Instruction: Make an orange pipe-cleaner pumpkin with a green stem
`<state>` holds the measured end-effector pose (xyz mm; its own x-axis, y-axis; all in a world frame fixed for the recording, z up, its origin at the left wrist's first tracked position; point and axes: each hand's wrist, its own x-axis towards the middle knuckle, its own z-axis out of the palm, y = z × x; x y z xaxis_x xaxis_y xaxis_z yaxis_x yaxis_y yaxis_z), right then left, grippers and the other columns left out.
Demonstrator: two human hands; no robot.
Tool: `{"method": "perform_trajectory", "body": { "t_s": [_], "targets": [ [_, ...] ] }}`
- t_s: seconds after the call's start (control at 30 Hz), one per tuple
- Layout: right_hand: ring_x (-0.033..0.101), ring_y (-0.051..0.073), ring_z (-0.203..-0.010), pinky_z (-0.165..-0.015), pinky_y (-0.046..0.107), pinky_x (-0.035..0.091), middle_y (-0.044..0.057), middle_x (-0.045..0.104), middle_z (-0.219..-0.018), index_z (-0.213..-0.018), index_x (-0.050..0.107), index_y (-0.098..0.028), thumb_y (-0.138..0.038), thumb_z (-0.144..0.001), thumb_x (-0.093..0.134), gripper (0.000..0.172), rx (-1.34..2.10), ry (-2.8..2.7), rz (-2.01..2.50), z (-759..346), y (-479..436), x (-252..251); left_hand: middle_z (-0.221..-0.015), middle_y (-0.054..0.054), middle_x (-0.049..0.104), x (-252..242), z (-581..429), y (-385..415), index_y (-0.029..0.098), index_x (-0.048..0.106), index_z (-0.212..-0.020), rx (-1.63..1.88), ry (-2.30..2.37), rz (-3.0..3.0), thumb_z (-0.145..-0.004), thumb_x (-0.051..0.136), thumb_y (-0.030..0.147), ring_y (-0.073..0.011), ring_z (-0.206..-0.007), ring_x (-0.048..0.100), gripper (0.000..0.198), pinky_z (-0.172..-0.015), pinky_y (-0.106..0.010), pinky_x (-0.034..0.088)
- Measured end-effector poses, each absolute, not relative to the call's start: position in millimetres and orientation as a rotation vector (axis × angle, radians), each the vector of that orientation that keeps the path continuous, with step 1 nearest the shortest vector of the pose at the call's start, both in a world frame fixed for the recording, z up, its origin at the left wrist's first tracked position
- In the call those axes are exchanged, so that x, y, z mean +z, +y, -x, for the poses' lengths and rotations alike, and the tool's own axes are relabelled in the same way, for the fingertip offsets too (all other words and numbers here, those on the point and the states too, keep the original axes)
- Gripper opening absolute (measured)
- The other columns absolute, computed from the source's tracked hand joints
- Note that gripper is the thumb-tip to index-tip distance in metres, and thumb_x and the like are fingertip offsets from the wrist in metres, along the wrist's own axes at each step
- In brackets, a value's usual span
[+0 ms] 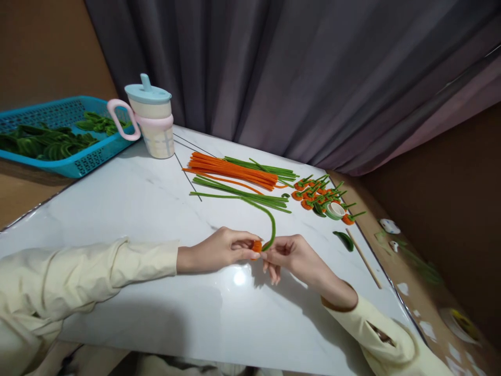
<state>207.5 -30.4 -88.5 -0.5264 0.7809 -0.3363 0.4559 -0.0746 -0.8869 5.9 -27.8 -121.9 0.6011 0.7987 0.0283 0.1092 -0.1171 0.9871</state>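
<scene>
Between the thumb and fingers of my left hand is a small orange pipe-cleaner pumpkin, partly hidden by the fingertips. My right hand pinches the end of a long green pipe cleaner right beside it. From that pinch the green stem curves up and to the left, toward a bundle of green pipe cleaners. Whether its end enters the orange piece is hidden by my fingers. Both hands are just above the white marble-patterned table.
Orange pipe cleaners lie in a bundle behind the green ones. Several finished orange pumpkins with green stems cluster at right, near a white-and-green roll, a dark green leaf and a wooden stick. A tumbler and blue basket stand left.
</scene>
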Motion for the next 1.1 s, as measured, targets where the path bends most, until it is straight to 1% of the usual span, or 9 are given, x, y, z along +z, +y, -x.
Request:
{"method": "perform_trajectory", "body": {
  "t_s": [0.1,0.2,0.27,0.33,0.53,0.67,0.87,1.0,1.1],
  "targets": [
    [0.051,0.012,-0.046,-0.047,0.024,0.037,0.004,0.060,-0.058,-0.071,0.056,-0.014,-0.017,-0.090,0.039,0.025,0.767,-2.505,1.093,-211,-41,-93,-0.100,-0.009,0.071,-121,-6,-24,0.014,0.061,-0.120,0.581,0.734,-1.277,-0.082,0.063,0.037,-0.0172,-0.080,0.066,0.044,-0.073,-0.028,0.053],
    [0.046,0.014,-0.047,-0.046,0.027,0.032,0.006,0.058,-0.066,-0.081,0.057,-0.012,-0.004,-0.088,0.032,0.027,-0.005,-2.866,0.753,-210,-52,-92,-0.096,-0.009,0.072,-119,-6,-22,0.014,0.058,-0.125,0.484,0.730,-1.203,-0.078,0.069,0.035,-0.0158,-0.073,0.067,0.053,-0.072,-0.029,0.054],
    [0.048,0.016,-0.050,-0.046,0.029,0.033,0.006,0.056,-0.066,-0.084,0.057,-0.010,-0.001,-0.087,0.034,0.025,-0.288,-2.949,0.637,-207,-56,-90,-0.099,-0.009,0.072,-119,-6,-23,0.014,0.060,-0.123,0.482,0.746,-1.181,-0.075,0.071,0.033,-0.0165,-0.076,0.068,0.053,-0.073,-0.029,0.055],
    [0.049,0.017,-0.051,-0.046,0.030,0.033,0.006,0.055,-0.066,-0.085,0.055,-0.010,0.000,-0.085,0.035,0.023,-0.414,-2.935,0.618,-205,-57,-89,-0.105,-0.009,0.071,-120,-6,-25,0.013,0.061,-0.122,0.519,0.759,-1.150,-0.074,0.072,0.031,-0.0181,-0.084,0.068,0.052,-0.078,-0.030,0.055],
    [0.047,0.013,-0.048,-0.045,0.027,0.034,0.002,0.057,-0.068,-0.099,0.053,-0.009,-0.002,-0.089,0.031,0.025,-0.195,-2.774,0.802,-213,-54,-98,-0.117,-0.008,0.067,-122,-7,-28,0.016,0.062,-0.120,0.603,0.815,-1.249,-0.077,0.068,0.027,-0.0234,-0.109,0.061,0.045,-0.097,-0.035,0.047],
    [0.051,0.014,-0.055,-0.050,0.026,0.037,0.004,0.061,-0.075,-0.103,0.052,-0.010,-0.001,-0.089,0.031,0.026,-0.126,-2.756,0.801,-215,-54,-100,-0.117,-0.006,0.066,-121,-7,-29,0.016,0.065,-0.117,0.635,0.830,-1.367,-0.080,0.063,0.029,-0.0240,-0.112,0.060,0.039,-0.097,-0.033,0.048],
    [0.043,0.012,-0.044,-0.044,0.027,0.030,0.003,0.056,-0.064,-0.090,0.057,-0.011,-0.001,-0.088,0.029,0.030,-0.100,-2.733,0.845,-211,-56,-97,-0.117,-0.005,0.066,-123,-7,-32,0.014,0.067,-0.114,0.719,0.850,-1.592,-0.084,0.058,0.031,-0.0217,-0.107,0.063,0.035,-0.094,-0.028,0.050],
    [0.050,0.010,-0.048,-0.047,0.022,0.034,0.003,0.061,-0.064,-0.079,0.060,-0.014,-0.007,-0.087,0.039,0.023,0.363,-2.541,0.972,-209,-50,-98,-0.119,-0.007,0.065,-126,-4,-32,0.013,0.066,-0.114,0.784,0.764,-1.807,-0.088,0.054,0.028,-0.0209,-0.109,0.062,0.033,-0.097,-0.026,0.047],
    [0.046,0.008,-0.040,-0.044,0.019,0.034,-0.002,0.055,-0.048,-0.068,0.062,-0.014,-0.013,-0.082,0.048,0.020,0.906,-2.303,1.210,-204,-44,-92,-0.121,-0.007,0.064,-129,-2,-32,0.015,0.067,-0.115,0.812,0.654,-1.906,-0.090,0.051,0.026,-0.0210,-0.108,0.063,0.031,-0.094,-0.026,0.050]
  ]
}}
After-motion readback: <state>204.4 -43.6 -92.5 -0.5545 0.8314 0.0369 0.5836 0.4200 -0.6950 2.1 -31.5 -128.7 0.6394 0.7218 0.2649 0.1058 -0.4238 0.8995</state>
